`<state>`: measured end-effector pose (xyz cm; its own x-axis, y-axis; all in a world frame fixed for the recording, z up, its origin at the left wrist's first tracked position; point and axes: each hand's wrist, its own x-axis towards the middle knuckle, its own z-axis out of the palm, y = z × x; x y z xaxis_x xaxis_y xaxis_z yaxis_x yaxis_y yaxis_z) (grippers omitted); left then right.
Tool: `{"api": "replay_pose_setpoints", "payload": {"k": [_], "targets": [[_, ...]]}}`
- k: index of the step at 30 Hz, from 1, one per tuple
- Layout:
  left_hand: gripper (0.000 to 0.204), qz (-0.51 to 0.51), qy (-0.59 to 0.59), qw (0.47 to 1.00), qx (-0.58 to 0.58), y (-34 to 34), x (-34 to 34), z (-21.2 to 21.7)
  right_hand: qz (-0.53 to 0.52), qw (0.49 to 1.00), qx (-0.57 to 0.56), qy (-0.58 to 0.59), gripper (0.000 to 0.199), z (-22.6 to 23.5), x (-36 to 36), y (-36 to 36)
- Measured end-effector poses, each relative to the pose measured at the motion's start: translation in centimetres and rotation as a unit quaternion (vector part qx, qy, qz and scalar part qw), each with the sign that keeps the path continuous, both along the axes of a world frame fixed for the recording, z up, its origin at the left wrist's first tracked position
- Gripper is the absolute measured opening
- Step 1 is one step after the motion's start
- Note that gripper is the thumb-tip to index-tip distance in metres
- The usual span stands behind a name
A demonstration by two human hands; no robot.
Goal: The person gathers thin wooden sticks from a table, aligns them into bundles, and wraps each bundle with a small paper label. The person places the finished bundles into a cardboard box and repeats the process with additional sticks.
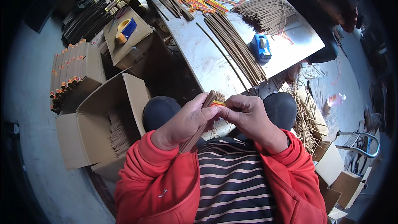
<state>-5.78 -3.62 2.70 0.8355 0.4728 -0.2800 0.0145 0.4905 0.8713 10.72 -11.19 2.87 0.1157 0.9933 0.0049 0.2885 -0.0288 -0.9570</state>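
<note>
A bundle of brown incense sticks slants across my lap, and my left hand is closed around it. Near the bundle's upper end lies a red and yellow paper label. My right hand pinches the label's edge against the bundle between thumb and fingers. Just beyond my hands, a row of loose incense sticks lies on the white table. More red and yellow labels are scattered at the table's far side.
A blue tape dispenser stands right of the stick row. An open cardboard box holding sticks sits at my left, near stacked wrapped bundles. Loose sticks pile up at my right. Another person's hand shows at the far right.
</note>
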Motion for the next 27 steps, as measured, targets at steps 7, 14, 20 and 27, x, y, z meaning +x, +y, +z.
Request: {"api": "replay_pose_setpoints", "payload": {"k": [7,14,20,27], "targets": [[0.040,0.008,0.012,0.997,0.082,-0.3,-0.1,-0.2,0.032,0.999,0.016,0.027,0.025,-0.2,0.3,0.2],[0.041,0.006,-0.001,0.998,0.065,-0.2,-0.1,-0.5,0.052,0.997,0.025,0.060,0.027,-0.5,0.6,0.3],[0.045,-0.009,0.016,0.996,0.083,-0.3,-0.2,-0.3,0.073,0.995,-0.009,0.063,0.028,-0.4,1.2,0.6],[0.045,-0.016,-0.017,0.999,0.040,-0.4,-0.1,-0.2,0.112,0.991,0.064,0.038,0.027,-1.4,1.9,1.1]]}}
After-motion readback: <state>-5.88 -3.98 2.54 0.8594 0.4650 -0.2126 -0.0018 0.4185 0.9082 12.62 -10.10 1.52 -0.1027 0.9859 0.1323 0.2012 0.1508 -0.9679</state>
